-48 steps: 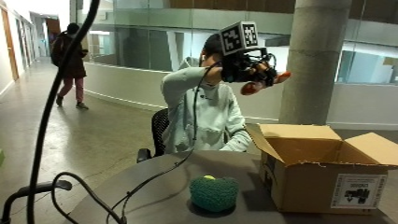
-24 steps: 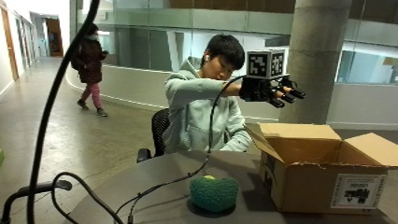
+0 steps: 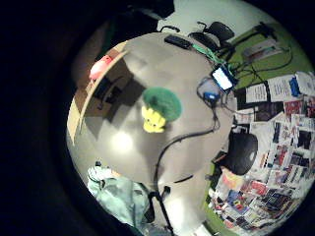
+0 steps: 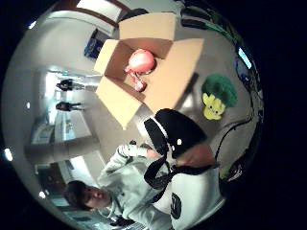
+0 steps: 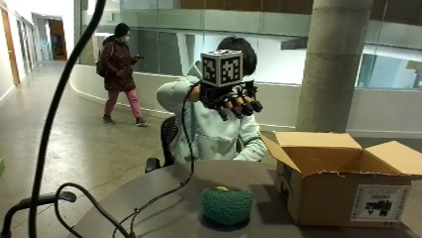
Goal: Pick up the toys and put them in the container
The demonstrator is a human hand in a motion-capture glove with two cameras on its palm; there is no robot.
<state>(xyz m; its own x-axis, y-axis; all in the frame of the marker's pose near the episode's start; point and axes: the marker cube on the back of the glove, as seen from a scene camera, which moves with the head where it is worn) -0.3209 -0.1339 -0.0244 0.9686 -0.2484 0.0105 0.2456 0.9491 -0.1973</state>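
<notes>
Toy point(image 5: 226, 204) of green knit with a yellow part sits on the round grey table point(image 5: 158, 198), just beside the open cardboard box point(image 5: 342, 183) and apart from it. The little finger side palm view shows it as a green cap over a yellow body, lying on bare tabletop near a black cable point(image 3: 170, 147). A second toy, pink point(image 4: 141, 62), lies inside the box on its floor, seen from above in the thumb side palm view; from the outside view the box wall hides it. The gloved right hand point(image 5: 234, 101) is raised in the air at the height of the person's head, well above the table and well apart from both toys, touching neither. Its fingers point(image 5: 240, 106) hang downward, relaxed and slightly spread, and hold nothing. The hand is above the table's near half, closer to the green toy's side than to the box. The person in a pale green hoodie point(image 5: 214, 134) sits behind the table. On the far part of the table lie a small lit screen point(image 3: 222, 78) and a dark keyboard-like bar point(image 3: 178, 42).
</notes>
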